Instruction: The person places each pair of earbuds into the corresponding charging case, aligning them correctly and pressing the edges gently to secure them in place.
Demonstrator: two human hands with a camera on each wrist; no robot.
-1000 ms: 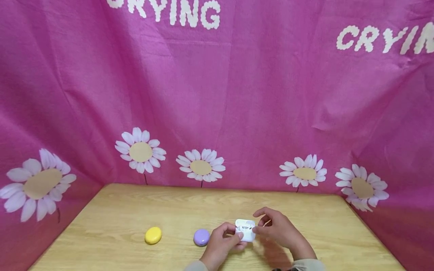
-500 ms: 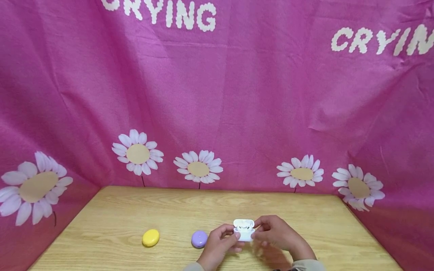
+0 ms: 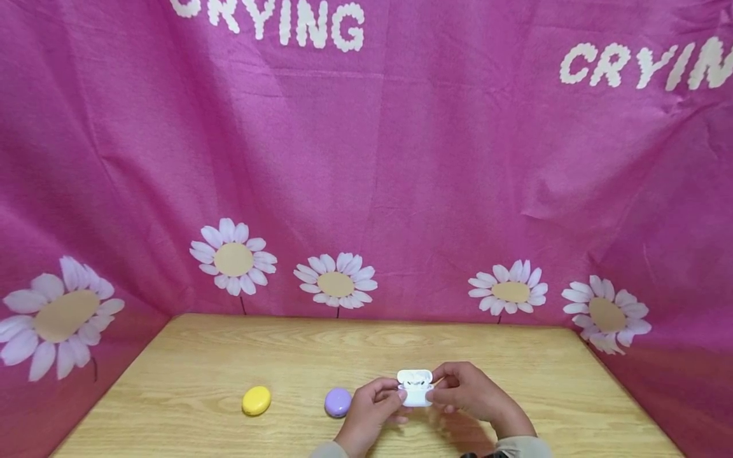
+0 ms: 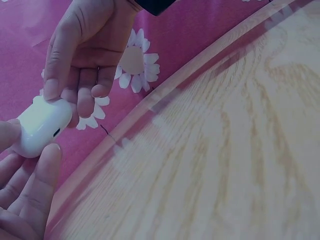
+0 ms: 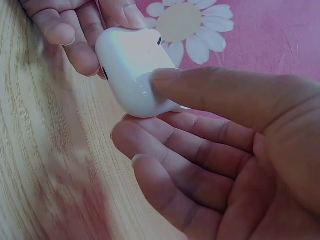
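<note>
A white earbud case (image 3: 417, 397) is held above the table with its lid raised. Small dark marks show inside it, too small to make out fully. My left hand (image 3: 369, 410) grips its left end, thumb on the front. On the opposite end, my right hand (image 3: 472, 391) holds it too, with the thumb on the front and the other fingers behind. The right wrist view shows the smooth white shell of the earbud case (image 5: 132, 75) between both hands; in the left wrist view the case (image 4: 42, 125) has a small dark slot on its side.
A purple round case (image 3: 338, 402) lies on the wooden table (image 3: 321, 343) just left of my left hand. Farther left lies a yellow round case (image 3: 256, 401). Pink cloth (image 3: 424, 191) printed with daisies and lettering hangs behind and at both sides.
My right hand has come from the case's right inner edge to a grip on its right end. The case has tilted more upright. My left hand keeps its hold.
</note>
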